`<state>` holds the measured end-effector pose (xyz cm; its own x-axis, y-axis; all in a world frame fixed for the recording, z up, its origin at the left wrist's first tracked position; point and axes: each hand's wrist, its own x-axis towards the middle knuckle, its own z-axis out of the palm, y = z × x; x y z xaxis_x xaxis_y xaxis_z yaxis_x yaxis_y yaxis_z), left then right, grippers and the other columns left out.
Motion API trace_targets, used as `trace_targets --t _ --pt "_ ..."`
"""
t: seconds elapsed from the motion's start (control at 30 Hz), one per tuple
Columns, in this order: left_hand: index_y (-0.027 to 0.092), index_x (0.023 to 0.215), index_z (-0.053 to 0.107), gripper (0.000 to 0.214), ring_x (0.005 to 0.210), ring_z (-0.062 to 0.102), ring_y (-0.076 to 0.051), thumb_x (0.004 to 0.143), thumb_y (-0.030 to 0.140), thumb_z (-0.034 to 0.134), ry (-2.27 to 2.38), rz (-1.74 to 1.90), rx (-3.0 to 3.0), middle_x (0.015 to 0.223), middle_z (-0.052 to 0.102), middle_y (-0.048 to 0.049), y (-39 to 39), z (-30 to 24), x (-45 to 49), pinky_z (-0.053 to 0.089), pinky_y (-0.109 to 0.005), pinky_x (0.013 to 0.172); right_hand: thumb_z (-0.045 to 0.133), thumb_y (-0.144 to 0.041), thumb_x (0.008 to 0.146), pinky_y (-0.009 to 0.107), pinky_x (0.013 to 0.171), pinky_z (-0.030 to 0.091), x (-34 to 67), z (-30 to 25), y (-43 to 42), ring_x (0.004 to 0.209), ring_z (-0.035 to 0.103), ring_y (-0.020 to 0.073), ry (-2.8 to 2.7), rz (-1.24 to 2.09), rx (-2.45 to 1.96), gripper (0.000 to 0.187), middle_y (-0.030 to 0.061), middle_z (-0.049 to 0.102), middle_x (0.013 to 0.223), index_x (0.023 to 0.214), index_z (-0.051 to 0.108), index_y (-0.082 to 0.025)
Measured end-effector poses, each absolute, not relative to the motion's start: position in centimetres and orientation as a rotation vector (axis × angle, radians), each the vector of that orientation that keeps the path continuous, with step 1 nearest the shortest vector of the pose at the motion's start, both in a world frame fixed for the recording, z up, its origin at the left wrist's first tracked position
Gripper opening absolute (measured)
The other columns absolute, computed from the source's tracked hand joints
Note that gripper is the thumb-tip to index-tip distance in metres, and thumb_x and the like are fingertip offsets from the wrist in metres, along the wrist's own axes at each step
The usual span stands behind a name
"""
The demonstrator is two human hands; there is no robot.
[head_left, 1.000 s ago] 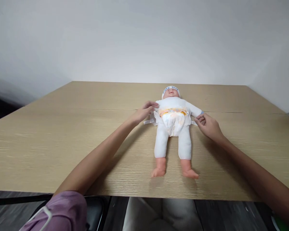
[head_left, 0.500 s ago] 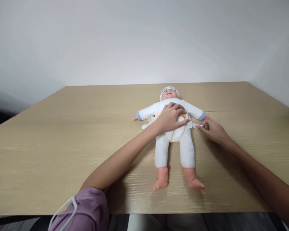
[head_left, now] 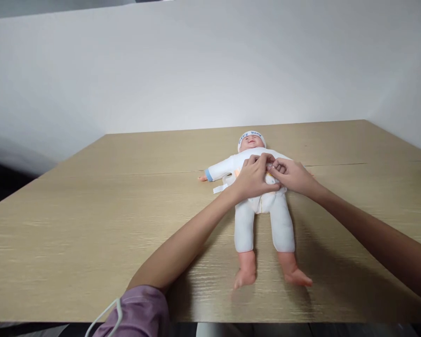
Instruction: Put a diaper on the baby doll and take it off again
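A baby doll [head_left: 244, 234] in a white suit lies on its back, head away from me and feet toward me. A white diaper [head_left: 261, 204] is around its hips, with one tab [head_left: 220, 188] sticking out loose on the left. My left hand [head_left: 254, 178] rests on the diaper's front, fingers and thumb apart. Close beside it, my right hand [head_left: 290, 175] is closed in a pinch over the diaper's front. The right-hand tab is hidden within those fingers.
The doll lies on a wooden table [head_left: 108, 224] with a seam across its back part. Behind the table rises a pale wall [head_left: 210, 70]. The table's front edge is close to my body.
My right hand has moved left, bringing the diaper's right tab from beside the doll onto the diaper's front. My left hand stays on the diaper. The view has shifted slightly.
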<state>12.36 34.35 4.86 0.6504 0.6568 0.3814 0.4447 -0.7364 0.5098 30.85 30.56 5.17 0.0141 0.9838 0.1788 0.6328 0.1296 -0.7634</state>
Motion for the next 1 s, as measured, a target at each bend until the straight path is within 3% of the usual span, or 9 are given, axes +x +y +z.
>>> trace_targets --t 0.1,0.17,0.27,0.33,0.43,0.6,0.77,0.9,1.0 --pt "0.023 0.142 0.048 0.077 0.13 0.056 -0.037 0.076 0.038 0.086 0.826 0.819 2.448 0.141 0.069 -0.0112 34.7 4.6 12.2 0.042 -0.054 0.112 0.069 -0.054 0.094 0.036 0.074 0.053 30.1 4.0 29.9 0.077 0.065 0.0224 -1.698 0.443 -1.439 0.031 0.0047 0.072 0.085 0.092 0.064 -0.024" --pt "0.024 0.146 0.045 0.086 0.131 0.056 -0.038 0.074 0.037 0.089 0.77 0.818 2.42 0.142 0.07 -0.0109 35.0 4.7 11.9 0.042 -0.056 0.114 0.065 -0.049 0.1 0.044 0.093 0.057 30.4 3.0 28.9 0.099 0.071 0.0282 -1.746 0.262 -1.301 0.026 0.0102 0.075 0.106 0.103 0.068 -0.023" --pt "0.026 0.149 0.043 0.09 0.135 0.058 -0.037 0.075 0.04 0.092 0.589 0.78 2.337 0.144 0.068 -0.0123 35.7 5.0 11.1 0.044 -0.055 0.116 0.053 -0.04 0.11 0.055 0.12 0.046 31.2 1.3 27.1 0.139 0.062 0.033 -1.929 0.092 -1.108 0.033 0.0147 0.07 0.143 0.134 0.068 -0.024" --pt "0.025 0.153 0.042 0.082 0.14 0.06 -0.034 0.087 0.045 0.086 0.445 0.792 2.223 0.149 0.065 -0.0148 36.0 5.1 10.5 0.049 -0.05 0.113 0.047 -0.038 0.113 0.057 0.127 0.04 31.8 0.3 26.4 0.153 0.052 0.0329 -2.043 0.087 -1.031 0.047 0.0151 0.058 0.162 0.157 0.056 -0.024" --pt "0.024 0.154 0.046 0.054 0.147 0.057 -0.03 0.107 0.044 0.064 0.429 0.943 2.189 0.155 0.061 -0.0164 36.2 4.4 9.1 0.05 -0.046 0.115 0.042 -0.041 0.114 0.058 0.13 0.038 32.2 -0.5 26.1 0.159 0.046 0.0329 -2.117 0.085 -1.007 0.057 0.0139 0.048 0.172 0.169 0.042 -0.026" --pt "0.02 0.154 0.053 0.045 0.146 0.054 -0.03 0.116 0.041 0.039 0.845 1.116 2.462 0.156 0.062 -0.0159 35.3 1.1 3.9 0.04 -0.053 0.125 0.04 -0.041 0.115 0.058 0.129 0.04 32.5 -0.3 26.3 0.158 0.048 0.0325 -2.128 0.057 -1.001 0.057 0.0143 0.05 0.171 0.17 0.04 -0.026" --pt "0.018 0.139 0.061 0.042 0.13 0.059 -0.034 0.113 0.045 0.044 1.201 0.888 2.588 0.14 0.069 -0.0162 34.0 -1.2 -1.7 0.045 -0.055 0.116 0.049 -0.036 0.113 0.057 0.124 0.042 32.1 0.6 26.2 0.15 0.054 0.034 -2.105 -0.033 -1.03 0.05 0.0158 0.058 0.162 0.162 0.05 -0.024" --pt "0.019 0.113 0.065 0.034 0.116 0.06 -0.036 0.107 0.049 0.051 1.456 0.736 2.509 0.12 0.072 -0.0152 33.7 -1.4 -2.0 0.046 -0.056 0.108 0.056 -0.033 0.109 0.052 0.108 0.05 29.0 3.3 26.7 0.122 0.066 0.0335 -2.005 -0.18 -1.064 0.026 0.0135 0.075 0.127 0.132 0.066 -0.023" --pt "0.021 0.096 0.063 0.028 0.117 0.057 -0.037 0.101 0.049 0.06 1.57 0.746 2.334 0.111 0.071 -0.0142 33.9 -1.4 -0.9 0.041 -0.057 0.11 0.06 -0.034 0.107 0.043 0.091 0.05 25.5 6.0 27.7 0.098 0.065 0.0293 -2.153 -0.142 -1.131 0.013 0.0093 0.074 0.102 0.102 0.065 -0.023"
